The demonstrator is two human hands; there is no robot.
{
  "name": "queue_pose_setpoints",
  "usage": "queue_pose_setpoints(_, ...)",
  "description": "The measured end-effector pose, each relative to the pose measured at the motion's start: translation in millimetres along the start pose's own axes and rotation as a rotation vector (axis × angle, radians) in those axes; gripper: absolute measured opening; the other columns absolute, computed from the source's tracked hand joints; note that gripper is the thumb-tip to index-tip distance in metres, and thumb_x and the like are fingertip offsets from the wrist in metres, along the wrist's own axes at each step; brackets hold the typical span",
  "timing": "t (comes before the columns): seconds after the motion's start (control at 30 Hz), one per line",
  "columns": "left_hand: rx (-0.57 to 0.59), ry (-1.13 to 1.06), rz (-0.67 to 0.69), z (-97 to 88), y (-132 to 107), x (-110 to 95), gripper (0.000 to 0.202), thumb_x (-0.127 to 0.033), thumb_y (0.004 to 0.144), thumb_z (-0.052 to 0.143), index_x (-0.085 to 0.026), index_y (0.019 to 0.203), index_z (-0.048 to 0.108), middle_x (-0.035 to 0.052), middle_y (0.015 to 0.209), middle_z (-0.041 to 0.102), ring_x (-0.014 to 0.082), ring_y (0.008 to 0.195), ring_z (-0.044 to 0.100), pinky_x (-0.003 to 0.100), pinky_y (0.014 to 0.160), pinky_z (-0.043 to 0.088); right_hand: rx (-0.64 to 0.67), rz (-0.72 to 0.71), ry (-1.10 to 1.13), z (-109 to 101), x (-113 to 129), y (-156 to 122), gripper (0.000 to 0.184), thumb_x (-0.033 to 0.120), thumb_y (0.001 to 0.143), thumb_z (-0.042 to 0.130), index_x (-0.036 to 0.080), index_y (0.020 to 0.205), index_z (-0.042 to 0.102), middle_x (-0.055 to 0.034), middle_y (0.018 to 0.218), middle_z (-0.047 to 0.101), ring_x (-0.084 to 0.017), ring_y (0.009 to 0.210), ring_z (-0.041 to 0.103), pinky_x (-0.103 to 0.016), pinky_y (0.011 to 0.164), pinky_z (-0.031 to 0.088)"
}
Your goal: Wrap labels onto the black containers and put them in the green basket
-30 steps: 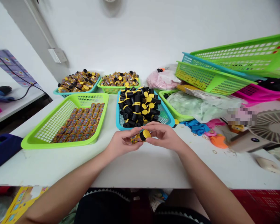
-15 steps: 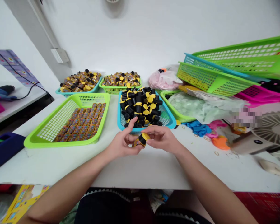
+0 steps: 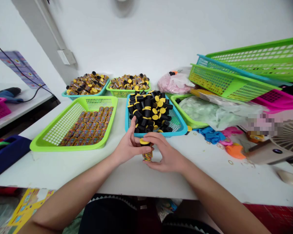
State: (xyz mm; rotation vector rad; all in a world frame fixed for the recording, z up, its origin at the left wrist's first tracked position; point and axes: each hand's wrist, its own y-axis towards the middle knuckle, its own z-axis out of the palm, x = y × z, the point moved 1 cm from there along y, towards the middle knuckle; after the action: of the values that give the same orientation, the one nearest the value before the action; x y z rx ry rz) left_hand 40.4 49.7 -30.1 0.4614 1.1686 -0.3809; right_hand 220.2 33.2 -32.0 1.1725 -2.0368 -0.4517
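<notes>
Between my two hands, above the near part of the table, is a small canister [image 3: 147, 157] with a yellow lid and a printed wrapper round its body. It stands about upright. My left hand [image 3: 127, 148] is closed on its upper part, thumb across the front just under the lid and index finger raised. My right hand [image 3: 170, 156] grips it from the other side, fingertips near the lid and thumb at the bottom. Just beyond lies a heap of plain black canisters [image 3: 146, 112] with yellow lids, in a blue basket [image 3: 182, 131].
At left, a green basket [image 3: 65, 149] holds rows of wrapped canisters [image 3: 89, 128]. Two baskets of loose wrapped canisters [image 3: 88, 84] stand by the wall. Right are stacked baskets [image 3: 219, 83], plastic bags [image 3: 200, 109], balloon-like coloured pieces [image 3: 211, 134] and a fan [image 3: 288, 136].
The canister has turned from tilted to upright. My right hand's thumb has moved down to its bottom, and my left thumb now lies across its front. The view has shifted slightly.
</notes>
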Motion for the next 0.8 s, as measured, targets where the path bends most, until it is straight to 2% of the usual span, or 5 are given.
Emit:
queue_pose_setpoints(0.2, -0.06, -0.095, 0.026, -1.6, 0.0, 2.5, 0.135, -0.03, 0.071, 0.085, -0.029, 0.151, -0.023, -0.0017, 0.077, 0.075, 0.0161, 0.068, 0.071, 0.027, 0.068, 0.056, -0.17, -0.088, -0.15, 6.5, 2.2, 5.5, 0.065, 0.019, 0.081, 0.062, 0.027, 0.141, 0.037, -0.0088, 0.12, 0.061, -0.024, 0.114, 0.057, -0.046, 0.101, 0.045)
queue_pose_setpoints(0.33, 0.105, -0.054, -0.071, 5.2, -2.9, 8.6, 0.12, -0.037, 0.077, 0.079, -0.029, 0.155, -0.013, 0.0026, 0.088, 0.073, 0.017, 0.078, 0.071, 0.029, 0.073, 0.055, -0.216, -0.101, -0.163, 10.0, 3.1, 4.7, 0.064, 0.019, 0.079, 0.064, 0.026, 0.138, 0.042, -0.0087, 0.117, 0.064, -0.025, 0.113, 0.058, -0.045, 0.099, 0.048)
queue_pose_setpoints(0.53, 0.253, -0.031, -0.128, 11.5, -11.2, 11.6, 0.1, -0.031, 0.082, 0.072, -0.026, 0.157, 0.006, -0.0012, 0.074, 0.066, 0.0143, 0.065, 0.063, 0.027, 0.064, 0.051, -0.247, -0.132, -0.062, 11.6, 8.5, 2.0, 0.063, 0.021, 0.072, 0.068, 0.027, 0.132, 0.048, -0.0068, 0.111, 0.069, -0.025, 0.112, 0.06, -0.043, 0.099, 0.048)
queue_pose_setpoints(0.7, 0.121, 0.189, -0.072, 13.8, -11.2, 7.5, 0.096, -0.027, 0.083, 0.069, -0.027, 0.156, 0.006, -0.0002, 0.088, 0.063, 0.0109, 0.068, 0.059, 0.026, 0.067, 0.051, -0.24, -0.187, -0.274, 12.0, 4.0, -1.8, 0.063, 0.026, 0.077, 0.069, 0.031, 0.135, 0.046, -0.005, 0.111, 0.071, -0.026, 0.104, 0.062, -0.048, 0.102, 0.042)
queue_pose_setpoints(0.8, -0.109, 0.519, 0.044, 13.5, -13.8, -6.5, 0.075, -0.029, 0.079, 0.073, -0.023, 0.143, 0.035, 0.0, 0.089, 0.062, 0.0127, 0.076, 0.061, 0.026, 0.072, 0.053, -0.223, -0.149, -0.37, 7.3, -1.4, -2.3, 0.062, 0.028, 0.078, 0.07, 0.034, 0.135, 0.047, -0.0035, 0.11, 0.07, -0.026, 0.105, 0.061, -0.048, 0.101, 0.041)
